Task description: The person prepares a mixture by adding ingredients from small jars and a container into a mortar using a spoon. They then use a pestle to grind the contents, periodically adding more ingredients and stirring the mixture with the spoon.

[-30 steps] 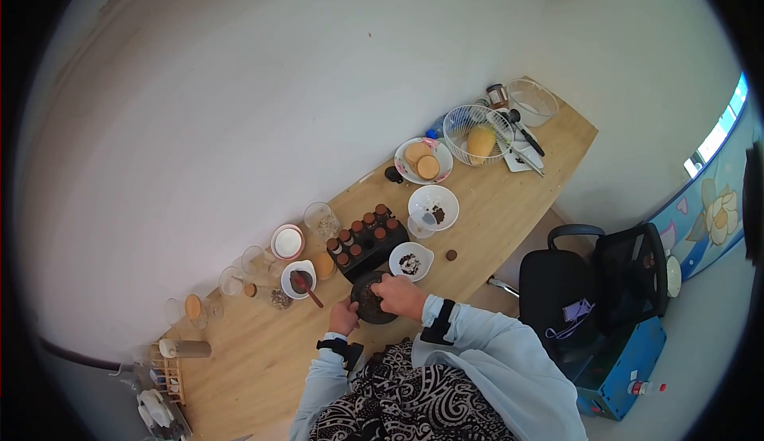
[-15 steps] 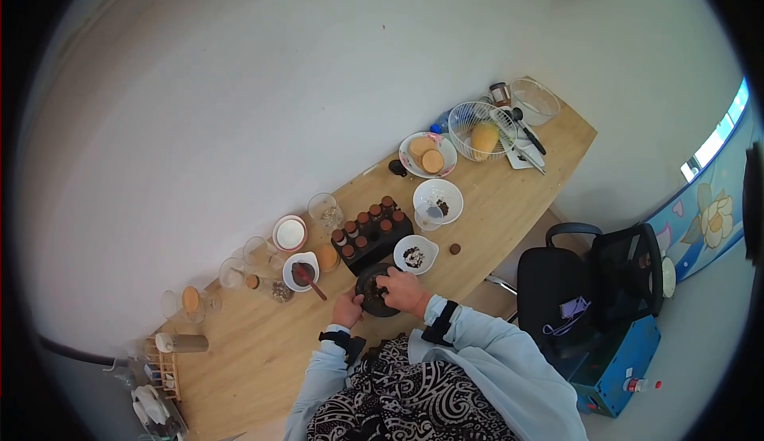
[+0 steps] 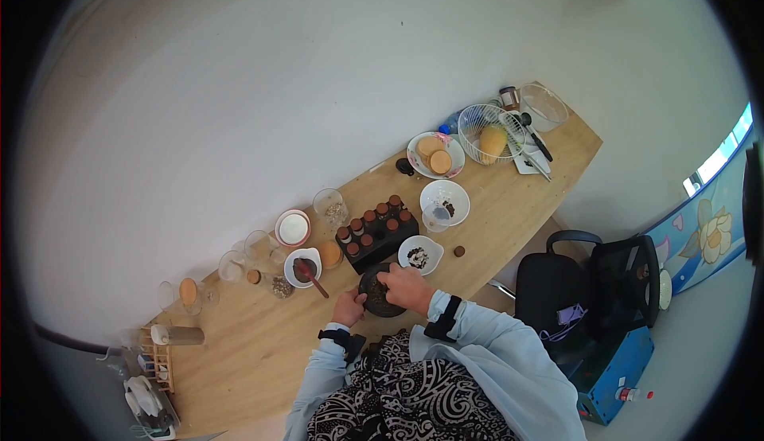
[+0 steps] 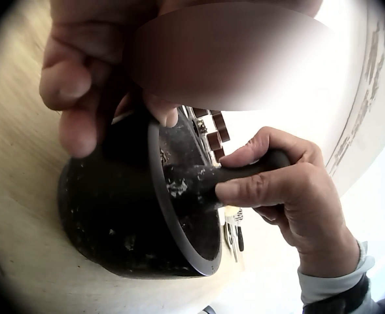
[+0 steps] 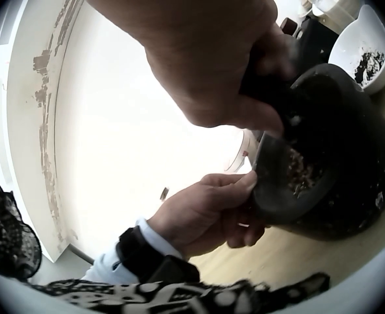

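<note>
A black stone mortar (image 4: 117, 209) stands on the wooden table close to the person's body. My left hand (image 3: 348, 309) grips its rim, with the thumb at the edge and the fingers along the outer wall, as the right wrist view shows. A dark pestle (image 4: 189, 184) stands inside the mortar, speckled with pale residue. My right hand (image 3: 407, 288) holds its upper end, thumb and fingers wrapped round the handle. Coarse brown bits (image 5: 301, 173) lie in the bowl of the mortar. Just beyond sits a white bowl (image 3: 430, 259) with dark and pale pieces.
A black rack (image 3: 374, 248) of cork-topped jars stands behind the mortar. Left of it are a white bowl (image 3: 291, 272) with a red-brown spoon (image 3: 317, 283) and several glass jars. A loose round cap (image 3: 459, 251) lies at right. Farther off stands a wire basket (image 3: 475, 154).
The head view has shifted slightly, so the table's things sit a little farther right. My left hand stays at the mortar's rim, and my right hand stays on the pestle, its fingers slightly shifted.
</note>
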Demonstrator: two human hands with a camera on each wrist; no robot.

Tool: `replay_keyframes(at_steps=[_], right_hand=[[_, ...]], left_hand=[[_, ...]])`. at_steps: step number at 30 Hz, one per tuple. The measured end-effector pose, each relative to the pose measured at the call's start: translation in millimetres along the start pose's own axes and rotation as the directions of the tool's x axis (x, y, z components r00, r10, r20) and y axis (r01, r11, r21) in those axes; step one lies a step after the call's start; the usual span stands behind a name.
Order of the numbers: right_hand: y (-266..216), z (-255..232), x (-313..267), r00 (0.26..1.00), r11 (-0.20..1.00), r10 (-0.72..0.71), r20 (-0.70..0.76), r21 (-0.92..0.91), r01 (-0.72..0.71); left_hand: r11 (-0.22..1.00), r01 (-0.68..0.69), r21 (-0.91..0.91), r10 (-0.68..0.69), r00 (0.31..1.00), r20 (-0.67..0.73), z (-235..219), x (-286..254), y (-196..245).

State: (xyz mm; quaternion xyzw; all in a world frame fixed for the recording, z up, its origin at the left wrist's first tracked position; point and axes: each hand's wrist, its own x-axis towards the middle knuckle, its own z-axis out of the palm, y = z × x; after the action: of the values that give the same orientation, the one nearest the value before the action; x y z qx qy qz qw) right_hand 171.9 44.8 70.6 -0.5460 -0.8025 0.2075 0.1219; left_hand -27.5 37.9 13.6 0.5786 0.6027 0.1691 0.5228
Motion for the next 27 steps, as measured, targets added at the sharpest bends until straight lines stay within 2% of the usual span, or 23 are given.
replay_keyframes(at_steps=[4, 6, 9, 13, 15, 19, 21, 22, 24, 27], right_hand=[[1, 1, 2, 1.0, 0.998, -0.016, -0.015, 0.064, 0.017], [3, -3, 3, 0.989, 0.995, -0.082, 0.121, 0.058, 0.075], [-8, -5, 6, 0.999, 1.0, -0.018, 0.038, -0.002, 0.018], [-5, -1, 3, 0.998, 0.998, -0.049, 0.024, 0.04, 0.048], [0, -9, 3, 0.987, 0.995, -0.08, 0.14, 0.065, 0.072], [-2, -11, 10, 0.999, 1.0, -0.026, 0.034, -0.005, 0.026], [-1, -2, 9, 0.997, 0.996, -0.021, -0.08, 0.087, 0.028], [-2, 1, 5, 0.997, 0.995, -0.021, -0.068, 0.091, 0.027], [-1, -1, 3, 0.994, 0.995, -0.072, 0.083, 0.075, 0.066], [4, -2, 10, 0.999, 0.999, -0.035, 0.025, -0.017, 0.036]], left_hand=[[0.998, 0.015, -0.063, -0.016, 1.0, -0.01, 1, -5, 7], [0.999, 0.019, -0.044, -0.019, 1.0, -0.001, 1, -3, 4], [1.0, 0.004, -0.017, -0.004, 1.0, 0.003, 0, -2, 1], [1.0, 0.013, -0.015, -0.013, 1.0, -0.006, 1, -2, 1], [1.0, 0.024, -0.016, -0.024, 1.0, 0.011, 1, 0, -4], [1.0, -0.007, -0.018, 0.007, 1.0, 0.001, 1, 0, -6], [0.999, 0.009, -0.04, -0.009, 1.0, 0.0, 3, 2, -7], [0.998, 0.023, -0.052, -0.023, 1.0, 0.005, 3, 1, -9], [0.999, 0.017, -0.047, -0.016, 1.0, 0.008, 1, 1, -8], [0.999, -0.003, -0.044, 0.004, 1.0, 0.012, 1, 1, -6]])
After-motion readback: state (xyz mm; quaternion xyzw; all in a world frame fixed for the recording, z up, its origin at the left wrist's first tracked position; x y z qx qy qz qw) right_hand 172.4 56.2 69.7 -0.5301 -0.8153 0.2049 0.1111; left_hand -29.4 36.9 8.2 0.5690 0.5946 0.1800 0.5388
